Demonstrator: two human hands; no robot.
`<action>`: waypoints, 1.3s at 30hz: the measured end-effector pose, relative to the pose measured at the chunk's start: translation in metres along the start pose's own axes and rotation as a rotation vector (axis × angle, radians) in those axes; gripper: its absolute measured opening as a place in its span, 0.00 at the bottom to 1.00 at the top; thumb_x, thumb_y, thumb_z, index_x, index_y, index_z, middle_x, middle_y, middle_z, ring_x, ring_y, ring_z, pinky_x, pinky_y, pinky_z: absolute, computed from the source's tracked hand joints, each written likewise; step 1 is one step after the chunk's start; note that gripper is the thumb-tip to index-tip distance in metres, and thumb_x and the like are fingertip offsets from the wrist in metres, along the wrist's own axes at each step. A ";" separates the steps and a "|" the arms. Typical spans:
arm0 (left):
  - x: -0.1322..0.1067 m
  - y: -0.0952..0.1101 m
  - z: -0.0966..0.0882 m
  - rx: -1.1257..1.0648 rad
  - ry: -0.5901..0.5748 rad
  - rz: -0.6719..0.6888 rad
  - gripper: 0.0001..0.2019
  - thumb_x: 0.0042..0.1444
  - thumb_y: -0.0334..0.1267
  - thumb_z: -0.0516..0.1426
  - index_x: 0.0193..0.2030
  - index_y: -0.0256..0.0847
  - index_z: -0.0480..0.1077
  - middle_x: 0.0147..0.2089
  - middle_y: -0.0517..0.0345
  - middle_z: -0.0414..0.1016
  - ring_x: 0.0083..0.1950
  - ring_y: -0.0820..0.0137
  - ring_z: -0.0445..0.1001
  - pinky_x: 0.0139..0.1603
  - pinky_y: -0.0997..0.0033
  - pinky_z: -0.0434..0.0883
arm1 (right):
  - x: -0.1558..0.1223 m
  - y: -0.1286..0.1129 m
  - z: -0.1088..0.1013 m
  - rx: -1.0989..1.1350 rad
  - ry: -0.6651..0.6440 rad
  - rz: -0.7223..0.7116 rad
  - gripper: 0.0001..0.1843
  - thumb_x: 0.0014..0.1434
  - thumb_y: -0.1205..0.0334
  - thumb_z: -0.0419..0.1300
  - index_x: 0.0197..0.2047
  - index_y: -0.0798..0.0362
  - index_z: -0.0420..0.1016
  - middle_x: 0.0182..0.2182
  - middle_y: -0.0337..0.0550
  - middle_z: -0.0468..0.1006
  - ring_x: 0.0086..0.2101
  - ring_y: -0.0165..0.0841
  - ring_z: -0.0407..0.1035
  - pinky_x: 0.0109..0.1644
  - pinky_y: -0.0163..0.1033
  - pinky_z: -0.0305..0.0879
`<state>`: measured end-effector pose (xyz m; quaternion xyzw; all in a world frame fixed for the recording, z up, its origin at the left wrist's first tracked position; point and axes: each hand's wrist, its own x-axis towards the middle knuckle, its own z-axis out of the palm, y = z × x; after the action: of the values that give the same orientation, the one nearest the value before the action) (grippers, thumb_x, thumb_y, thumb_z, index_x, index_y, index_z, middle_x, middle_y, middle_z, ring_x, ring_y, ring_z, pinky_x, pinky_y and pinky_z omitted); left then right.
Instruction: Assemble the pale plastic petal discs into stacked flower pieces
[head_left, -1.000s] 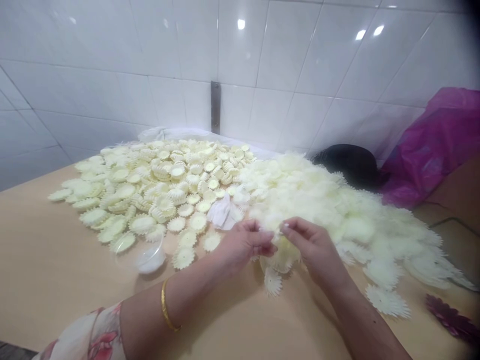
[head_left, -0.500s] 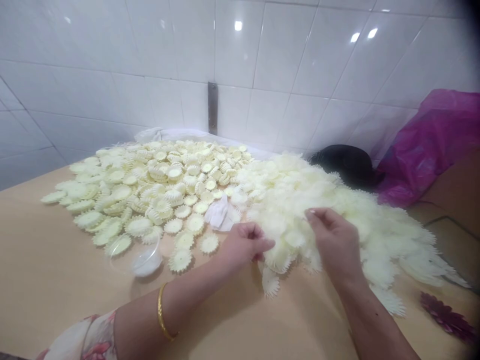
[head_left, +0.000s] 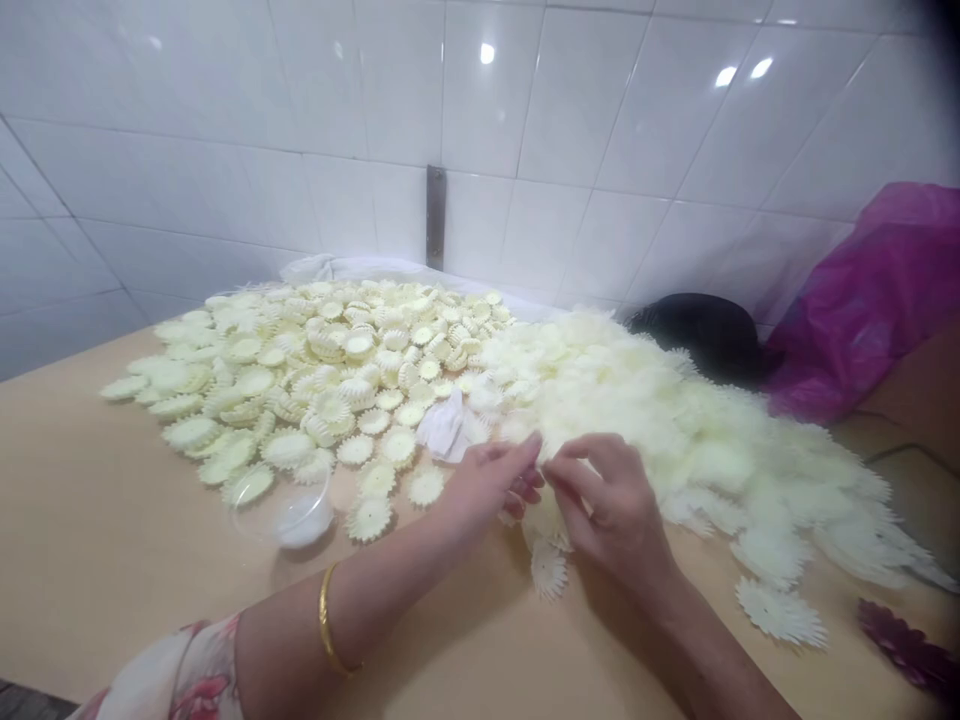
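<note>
My left hand [head_left: 495, 475] is closed in a pinch at the near edge of the pale petal pile, a gold bangle on its wrist. Close on its right, nearly touching it, my right hand [head_left: 611, 490] also has thumb and forefinger pinched together. Whatever is between the fingers of either hand is too small or hidden to make out. Just below them lies a pale yellow scalloped petal piece [head_left: 550, 570]. Behind and to the right spreads a heap of thin, translucent petal pieces [head_left: 720, 440]. To the left is a pile of thicker, cupped, jagged-edged flower discs [head_left: 330, 350].
A clear bowl with white contents [head_left: 300, 520] stands left of my left forearm. A crumpled white tissue [head_left: 448, 428] lies between the piles. Farther right are a black rounded object [head_left: 697, 330], a magenta plastic bag [head_left: 862, 290] and a dark red flower piece [head_left: 907, 640]. A tiled wall [head_left: 360, 100] closes off the back.
My right hand has moved left from over the translucent heap and now meets my left hand fingertip to fingertip. The left thumb has risen. The view has shifted slightly.
</note>
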<state>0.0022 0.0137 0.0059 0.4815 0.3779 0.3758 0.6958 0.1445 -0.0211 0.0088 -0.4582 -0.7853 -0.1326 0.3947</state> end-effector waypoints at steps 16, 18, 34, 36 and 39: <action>0.004 -0.005 -0.003 -0.059 0.045 0.032 0.17 0.40 0.45 0.63 0.17 0.38 0.60 0.14 0.64 0.61 0.18 0.79 0.59 0.23 0.75 0.56 | 0.005 -0.001 -0.009 0.313 -0.016 0.414 0.08 0.57 0.61 0.52 0.29 0.51 0.69 0.29 0.42 0.73 0.33 0.35 0.66 0.37 0.40 0.62; 0.004 -0.005 -0.002 -0.077 0.065 0.027 0.18 0.38 0.45 0.64 0.17 0.38 0.59 0.14 0.65 0.60 0.17 0.79 0.58 0.22 0.75 0.56 | 0.005 -0.002 -0.009 0.354 -0.027 0.413 0.06 0.56 0.59 0.54 0.31 0.51 0.70 0.30 0.42 0.73 0.34 0.35 0.67 0.38 0.40 0.62; 0.002 0.003 0.001 -0.251 -0.076 -0.037 0.15 0.40 0.41 0.64 0.21 0.36 0.62 0.20 0.62 0.65 0.22 0.78 0.65 0.26 0.76 0.60 | 0.009 0.000 -0.014 0.597 -0.190 0.656 0.12 0.57 0.56 0.52 0.26 0.53 0.68 0.23 0.39 0.70 0.27 0.32 0.63 0.32 0.36 0.59; 0.002 0.003 0.002 -0.240 -0.071 -0.031 0.15 0.40 0.40 0.64 0.20 0.36 0.61 0.20 0.62 0.65 0.20 0.79 0.64 0.25 0.76 0.59 | 0.007 0.002 -0.012 0.609 -0.144 0.722 0.12 0.56 0.55 0.52 0.26 0.53 0.66 0.22 0.37 0.68 0.25 0.31 0.62 0.28 0.35 0.58; 0.003 0.003 0.002 -0.204 -0.060 -0.017 0.15 0.41 0.38 0.63 0.19 0.36 0.59 0.19 0.62 0.65 0.19 0.79 0.63 0.23 0.76 0.58 | 0.005 0.007 -0.011 0.578 -0.061 0.782 0.13 0.56 0.55 0.53 0.24 0.52 0.65 0.20 0.36 0.66 0.24 0.30 0.60 0.26 0.33 0.56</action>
<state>0.0048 0.0159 0.0085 0.4160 0.3206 0.3917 0.7555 0.1541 -0.0207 0.0189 -0.5942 -0.5703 0.2624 0.5028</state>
